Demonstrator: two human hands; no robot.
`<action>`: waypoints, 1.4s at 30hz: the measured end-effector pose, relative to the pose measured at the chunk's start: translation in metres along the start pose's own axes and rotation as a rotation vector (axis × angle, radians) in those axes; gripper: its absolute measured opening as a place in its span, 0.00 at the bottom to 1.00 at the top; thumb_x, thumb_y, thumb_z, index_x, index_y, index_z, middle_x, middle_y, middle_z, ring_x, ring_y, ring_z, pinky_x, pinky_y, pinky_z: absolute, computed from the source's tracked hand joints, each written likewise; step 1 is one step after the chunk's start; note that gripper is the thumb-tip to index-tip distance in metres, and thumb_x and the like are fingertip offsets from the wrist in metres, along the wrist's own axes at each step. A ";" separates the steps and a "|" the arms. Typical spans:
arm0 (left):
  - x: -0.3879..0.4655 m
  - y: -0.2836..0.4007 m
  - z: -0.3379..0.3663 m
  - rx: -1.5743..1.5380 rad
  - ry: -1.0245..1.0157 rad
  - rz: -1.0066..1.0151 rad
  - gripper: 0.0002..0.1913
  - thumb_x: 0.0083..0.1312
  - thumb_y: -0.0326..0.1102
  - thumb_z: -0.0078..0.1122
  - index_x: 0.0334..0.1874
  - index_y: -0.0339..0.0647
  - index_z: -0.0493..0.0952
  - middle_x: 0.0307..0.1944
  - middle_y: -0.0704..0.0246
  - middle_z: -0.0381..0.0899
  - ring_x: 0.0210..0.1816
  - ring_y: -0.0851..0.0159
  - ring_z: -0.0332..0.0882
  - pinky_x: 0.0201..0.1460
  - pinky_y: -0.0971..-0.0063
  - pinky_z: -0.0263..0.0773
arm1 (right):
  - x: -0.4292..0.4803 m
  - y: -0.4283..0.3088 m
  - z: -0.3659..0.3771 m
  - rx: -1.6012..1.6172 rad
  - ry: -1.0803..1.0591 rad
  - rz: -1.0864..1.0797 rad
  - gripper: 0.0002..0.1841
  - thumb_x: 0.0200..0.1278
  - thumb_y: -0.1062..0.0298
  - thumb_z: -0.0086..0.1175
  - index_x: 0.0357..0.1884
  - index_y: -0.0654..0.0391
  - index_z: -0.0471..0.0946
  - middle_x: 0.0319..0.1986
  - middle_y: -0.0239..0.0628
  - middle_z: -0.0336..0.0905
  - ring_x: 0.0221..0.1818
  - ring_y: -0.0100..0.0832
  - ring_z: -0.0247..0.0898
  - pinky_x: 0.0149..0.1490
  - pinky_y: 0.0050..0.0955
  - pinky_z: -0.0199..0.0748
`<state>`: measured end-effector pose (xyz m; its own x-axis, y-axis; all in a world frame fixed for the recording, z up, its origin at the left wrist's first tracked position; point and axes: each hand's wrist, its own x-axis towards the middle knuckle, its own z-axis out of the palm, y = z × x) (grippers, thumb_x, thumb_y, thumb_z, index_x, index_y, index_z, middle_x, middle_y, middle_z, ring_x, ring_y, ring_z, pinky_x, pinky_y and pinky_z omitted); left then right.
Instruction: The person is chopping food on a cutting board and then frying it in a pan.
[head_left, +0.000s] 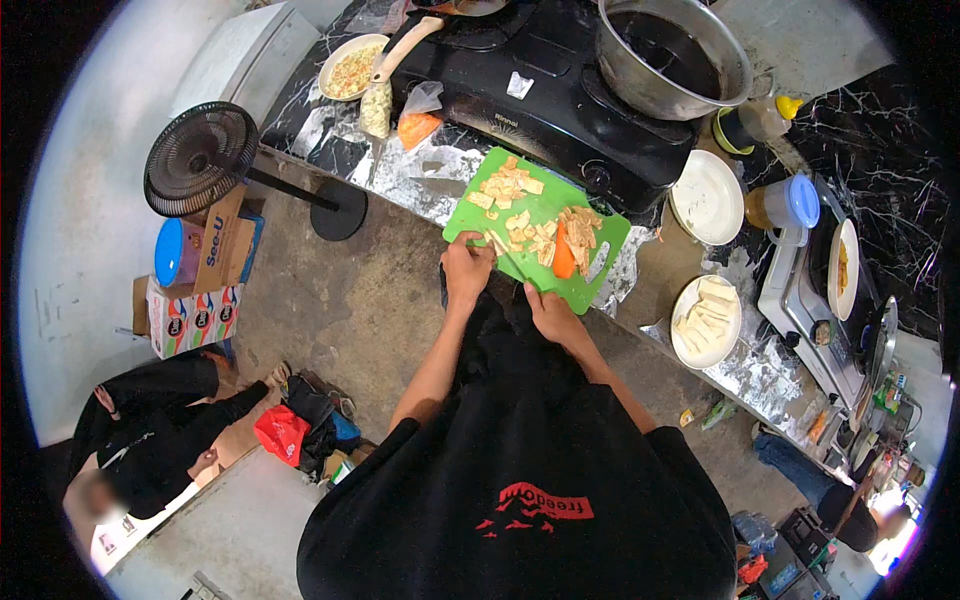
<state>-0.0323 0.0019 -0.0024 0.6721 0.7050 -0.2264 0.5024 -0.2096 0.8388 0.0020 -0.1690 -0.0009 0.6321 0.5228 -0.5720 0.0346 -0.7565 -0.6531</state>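
Note:
A green plastic cutting board (480, 187) lies on the counter edge before me. Piles of cut, golden-brown food resembling fried tofu (510, 184) sit at its far left, with more pieces (579, 232) at the right. Beside the right pile is an orange piece (562, 253), probably carrot. My left hand (469, 264) rests at the board's near left corner, fingertips bent beside a pale strip; its grip is unclear. My right hand (555, 313) holds a knife (516, 264) at the near edge, the thin blade slanting toward my left fingers.
Behind the board stands a black Rinnai gas stove (517, 112) bearing a large metal pot (667, 67) of dark liquid. White plates (706, 199) and a plate of pale folded wrappers (705, 322) are at right. A fan (201, 157) stands left. Two people are nearby.

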 end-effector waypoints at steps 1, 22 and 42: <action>-0.001 0.003 -0.001 0.021 0.005 -0.005 0.13 0.56 0.30 0.62 0.40 0.28 0.74 0.22 0.59 0.81 0.25 0.67 0.82 0.30 0.75 0.75 | -0.001 -0.003 0.000 -0.005 -0.009 0.029 0.33 0.70 0.46 0.35 0.30 0.73 0.74 0.25 0.65 0.74 0.34 0.61 0.73 0.42 0.50 0.68; 0.018 -0.005 -0.007 0.050 -0.072 0.112 0.09 0.51 0.28 0.63 0.32 0.31 0.76 0.21 0.61 0.80 0.26 0.64 0.82 0.32 0.73 0.74 | 0.013 -0.008 0.014 -0.033 0.040 0.065 0.37 0.69 0.42 0.32 0.25 0.73 0.73 0.26 0.66 0.74 0.36 0.61 0.73 0.43 0.53 0.68; 0.093 0.002 -0.044 -0.064 -0.854 -0.197 0.15 0.60 0.26 0.59 0.47 0.31 0.69 0.35 0.60 0.79 0.34 0.67 0.80 0.35 0.79 0.78 | -0.002 -0.030 0.020 0.523 0.046 0.210 0.33 0.68 0.40 0.37 0.42 0.69 0.70 0.30 0.48 0.75 0.32 0.37 0.69 0.42 0.35 0.67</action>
<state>0.0074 0.0972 0.0002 0.7662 -0.0291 -0.6419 0.6383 -0.0811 0.7655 -0.0156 -0.1395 0.0099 0.6177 0.3554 -0.7015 -0.4761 -0.5410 -0.6933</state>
